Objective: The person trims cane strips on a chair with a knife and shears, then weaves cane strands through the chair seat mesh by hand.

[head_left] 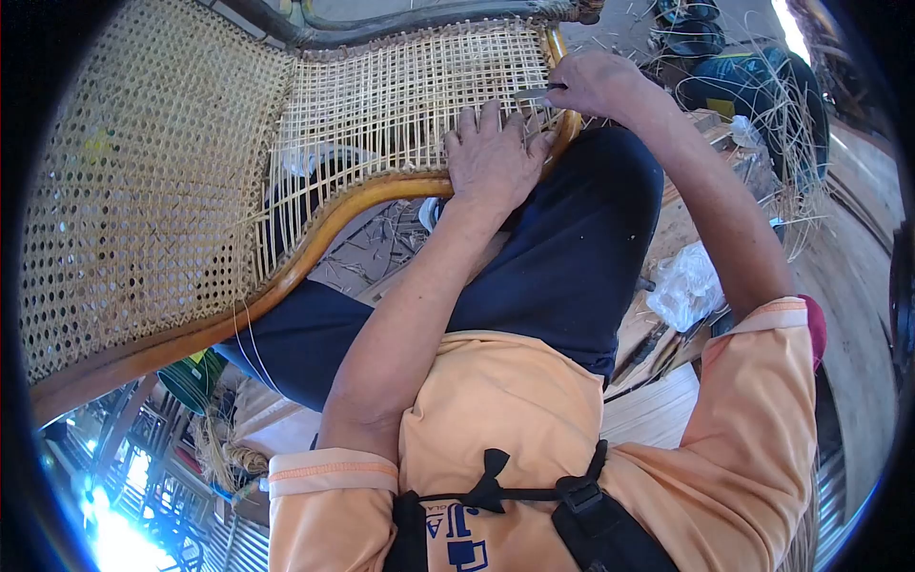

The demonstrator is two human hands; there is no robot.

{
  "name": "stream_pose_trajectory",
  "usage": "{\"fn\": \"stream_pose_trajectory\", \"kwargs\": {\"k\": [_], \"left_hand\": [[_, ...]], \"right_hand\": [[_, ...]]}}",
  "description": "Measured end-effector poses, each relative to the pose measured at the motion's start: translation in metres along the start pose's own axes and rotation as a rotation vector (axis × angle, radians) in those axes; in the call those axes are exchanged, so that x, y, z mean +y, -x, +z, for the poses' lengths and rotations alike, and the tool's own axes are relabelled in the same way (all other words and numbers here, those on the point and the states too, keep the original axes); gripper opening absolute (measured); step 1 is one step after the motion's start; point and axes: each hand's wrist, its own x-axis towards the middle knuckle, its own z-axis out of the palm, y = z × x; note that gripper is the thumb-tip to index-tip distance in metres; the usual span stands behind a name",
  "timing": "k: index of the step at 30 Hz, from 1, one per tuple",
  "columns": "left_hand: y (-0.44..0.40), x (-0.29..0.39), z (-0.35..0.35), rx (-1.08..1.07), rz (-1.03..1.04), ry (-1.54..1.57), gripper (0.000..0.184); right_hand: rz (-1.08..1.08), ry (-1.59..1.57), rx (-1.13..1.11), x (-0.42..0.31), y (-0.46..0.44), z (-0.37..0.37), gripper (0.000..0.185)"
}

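Cane weave (405, 81) gapped along frame edge (367, 195); left fingers (489, 118) atop.

A peach shirt (505, 386) with orange-stitched cuffs (334, 469) is worn with black straps (610, 524) and navy trousers (572, 253).

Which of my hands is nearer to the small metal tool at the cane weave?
Right. The right hand holds the small metal tool; the left hand lies on the cane weave, just below the tool in the picture, fingers spread.
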Motion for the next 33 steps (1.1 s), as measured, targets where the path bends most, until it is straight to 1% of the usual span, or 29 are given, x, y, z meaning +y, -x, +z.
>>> {"fn": "stream_pose_trajectory", "kwargs": {"k": [3, 6, 9, 12, 14, 15, 16, 17, 19, 20, 22, 25, 29, 32, 33], "left_hand": [[0.003, -0.003, 0.002, 0.030, 0.028, 0.010, 0.053], [0.005, -0.011, 0.004, 0.093, 0.066, 0.036, 0.050], [0.024, -0.019, -0.009, 0.104, 0.107, 0.063, 0.046], [0.037, -0.020, -0.007, 0.143, 0.156, 0.054, 0.044], [0.039, -0.017, 0.000, 0.177, 0.185, 0.059, 0.043], [0.037, -0.014, 0.000, 0.159, 0.150, 0.064, 0.043], [0.035, -0.011, 0.001, 0.139, 0.115, 0.069, 0.043], [0.033, -0.008, 0.001, 0.119, 0.078, 0.075, 0.043], [0.027, -0.003, -0.007, 0.018, 0.025, 0.062, 0.045], [0.025, -0.001, -0.010, -0.031, -0.002, 0.056, 0.045], [0.023, 0.004, -0.005, -0.003, -0.044, 0.071, 0.046], [0.022, 0.004, 0.000, 0.035, -0.035, 0.082, 0.046], [0.025, 0.001, 0.001, 0.038, -0.014, 0.075, 0.047], [0.025, 0.000, 0.005, 0.103, -0.014, 0.102, 0.048], [0.021, 0.000, 0.000, 0.069, -0.044, 0.115, 0.049]], "right_hand": [[-0.021, 0.033, 0.012, -0.003, -0.006, -0.003, 0.034], [0.017, 0.048, 0.014, -0.006, -0.001, -0.010, 0.034], [-0.031, -0.068, 0.022, 0.001, 0.012, -0.012, 0.033], [-0.196, -0.099, 0.117, 0.012, 0.020, 0.006, 0.031], [-0.209, -0.087, 0.115, 0.012, 0.026, 0.010, 0.032], [-0.216, -0.080, 0.113, 0.010, 0.029, 0.009, 0.032], [-0.168, -0.079, 0.146, 0.007, 0.032, 0.007, 0.032], [-0.167, -0.107, 0.187, 0.004, 0.034, 0.005, 0.032], [-0.169, -0.164, 0.265, 0.000, 0.035, 0.001, 0.032], [-0.176, -0.118, 0.229, 0.001, 0.033, 0.003, 0.032], [-0.180, -0.030, 0.161, 0.006, 0.029, 0.014, 0.033], [-0.152, -0.085, 0.146, 0.010, 0.031, 0.021, 0.033], [-0.225, -0.211, 0.270, 0.012, 0.028, 0.027, 0.033], [-0.110, -0.091, 0.102, 0.007, 0.031, 0.015, 0.032], [-0.111, -0.103, 0.112, 0.006, 0.028, 0.009, 0.031]]}}
